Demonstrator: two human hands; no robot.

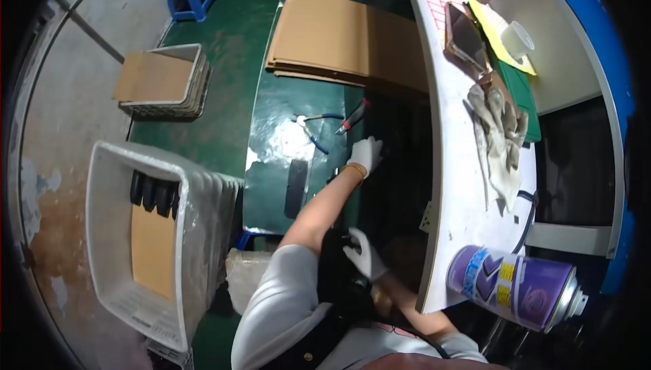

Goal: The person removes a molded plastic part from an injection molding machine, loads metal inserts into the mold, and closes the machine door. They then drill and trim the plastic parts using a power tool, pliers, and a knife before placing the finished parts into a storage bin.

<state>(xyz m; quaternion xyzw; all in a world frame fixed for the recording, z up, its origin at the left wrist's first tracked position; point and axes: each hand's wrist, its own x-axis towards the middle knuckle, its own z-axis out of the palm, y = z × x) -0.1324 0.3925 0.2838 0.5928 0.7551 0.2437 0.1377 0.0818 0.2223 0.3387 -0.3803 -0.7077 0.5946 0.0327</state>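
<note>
My left hand (367,154), in a white glove, reaches over the green bench (271,194) into the shade beside the white shelf. Its back faces me, and whether its fingertips grip anything is hidden in the dark. Just beyond it lie red-handled cutters (354,116) and blue-handled pliers (316,133) with their handles spread. A flat black rectangular piece (296,188) rests on the bench left of my left forearm. My right hand (366,255), gloved too, is close to my body with thumb and fingers apart and nothing visible between them.
Flat cardboard (325,34) is stacked at the bench's far end. At left, a white crate (139,150) holds black parts and cardboard; another crate (196,92) and a blue stool (193,4) stand beyond. The right shelf (454,214) carries a spray can (512,285), gloves (498,139) and a phone (466,36).
</note>
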